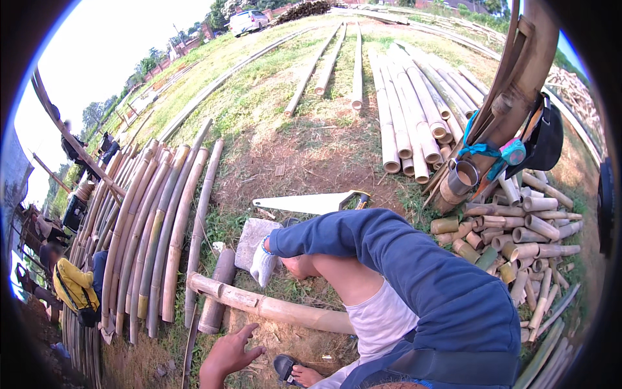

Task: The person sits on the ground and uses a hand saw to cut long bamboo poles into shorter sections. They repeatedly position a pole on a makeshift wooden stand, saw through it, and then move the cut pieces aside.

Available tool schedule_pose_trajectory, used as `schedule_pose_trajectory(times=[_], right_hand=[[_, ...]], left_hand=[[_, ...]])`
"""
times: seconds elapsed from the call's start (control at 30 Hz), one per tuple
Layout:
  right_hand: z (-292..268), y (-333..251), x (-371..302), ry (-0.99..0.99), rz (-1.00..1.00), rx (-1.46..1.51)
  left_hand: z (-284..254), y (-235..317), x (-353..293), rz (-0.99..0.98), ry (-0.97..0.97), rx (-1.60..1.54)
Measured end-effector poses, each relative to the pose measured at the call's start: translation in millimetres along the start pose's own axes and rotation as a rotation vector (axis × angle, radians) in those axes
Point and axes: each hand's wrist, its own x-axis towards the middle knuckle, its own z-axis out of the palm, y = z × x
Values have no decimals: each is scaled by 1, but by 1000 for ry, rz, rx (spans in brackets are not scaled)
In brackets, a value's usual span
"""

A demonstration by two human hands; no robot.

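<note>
- Any lettering on the handsaw, which lies on the ground beyond the gloved fingers, is too small to read; its blade is pale, its handle black and yellow.
- The bamboo pole is light tan with browner patches, ringed at its nodes, its hollow left end open; its right end is hidden by the person's body.
- The pole lies just beyond the bare fingers and nearer the body than the gloved ones, across a short dark log.
- The bare left hand has its fingers spread wide, holding nothing, near the pole but apart from it.
- The right hand, in a white glove, points its fingers downward beside a grey block; I cannot tell how far open they are or whether they grip anything.
- Left of both hands' fingers stands a row of bamboo poles.
</note>
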Motion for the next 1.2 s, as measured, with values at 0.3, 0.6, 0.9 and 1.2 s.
schedule_pose_trajectory(times=[0.3,0.6,0.9,1.2], right_hand=[[0,27,-2,17,-26,-22],[7,29,-24,71,-59,7],[10,72,-45,158,3,154],[54,268,-159,1533,725,239]], left_hand=[[-8,12,8,83,38,-12],[-6,13,9,69,44,-40],[-8,15,24,67,-2,-27],[-8,15,31,101,-2,-45]])
